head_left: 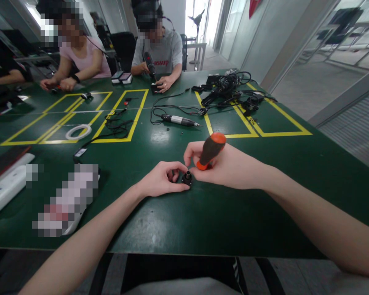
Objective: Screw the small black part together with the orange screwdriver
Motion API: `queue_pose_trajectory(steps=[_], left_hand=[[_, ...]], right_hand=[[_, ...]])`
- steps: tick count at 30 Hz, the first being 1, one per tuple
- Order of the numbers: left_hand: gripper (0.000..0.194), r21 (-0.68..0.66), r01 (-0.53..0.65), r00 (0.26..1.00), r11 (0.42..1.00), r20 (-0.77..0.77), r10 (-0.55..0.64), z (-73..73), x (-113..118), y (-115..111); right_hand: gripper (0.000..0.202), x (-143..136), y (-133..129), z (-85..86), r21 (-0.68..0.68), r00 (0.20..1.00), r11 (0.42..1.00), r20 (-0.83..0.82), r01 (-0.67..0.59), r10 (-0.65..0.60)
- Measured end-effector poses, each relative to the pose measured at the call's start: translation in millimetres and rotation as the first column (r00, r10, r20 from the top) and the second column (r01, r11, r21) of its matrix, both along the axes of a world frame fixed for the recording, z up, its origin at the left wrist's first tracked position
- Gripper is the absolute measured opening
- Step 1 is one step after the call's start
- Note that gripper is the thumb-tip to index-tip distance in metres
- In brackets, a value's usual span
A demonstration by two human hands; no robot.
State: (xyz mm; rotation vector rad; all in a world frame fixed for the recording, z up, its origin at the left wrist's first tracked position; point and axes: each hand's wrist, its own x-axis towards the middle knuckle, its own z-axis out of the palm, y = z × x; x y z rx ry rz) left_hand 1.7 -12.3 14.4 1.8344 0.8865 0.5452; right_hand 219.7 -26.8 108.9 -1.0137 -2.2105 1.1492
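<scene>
My left hand [164, 179] pinches a small black round part [187, 178] between thumb and forefinger, on the green table [160, 223]. A short threaded-looking stub rises from the top of that part; its exact kind I cannot make out. In my right hand [230, 168] is a screwdriver [213, 148] with a grey and orange handle, tilted with its butt up and to the right. Its shaft and tip are mostly hidden by my fingers. My right fingertips are close beside the black part.
An electric screwdriver [180, 120] with a cord lies ahead of my hands. Tangled black cables [227, 88] are piled at the back right. A white ring [78, 132] and a power strip [7, 190] lie left. Across the table, a person [160, 53] holds a power tool [149, 65].
</scene>
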Motion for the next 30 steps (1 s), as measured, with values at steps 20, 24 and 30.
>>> queue_pose_trajectory(steps=[20,24,30], left_hand=[[0.034,0.046,0.003,1.0,0.999,-0.006,-0.003,-2.9,2.1,-1.7],[0.036,0.059,0.003,1.0,0.998,-0.03,-0.001,-3.9,1.9,-1.8],[0.032,0.056,0.005,1.0,0.998,-0.017,-0.004,-4.9,2.7,-1.9]], right_hand=[[0.01,-1.0,-1.1,-0.4,0.022,1.0,1.0,0.021,-0.018,0.017],[0.007,-0.1,0.5,-3.1,0.054,0.999,0.998,0.031,-0.009,0.007],[0.013,2.8,0.5,-1.4,-0.036,0.999,0.998,-0.015,-0.051,0.05]])
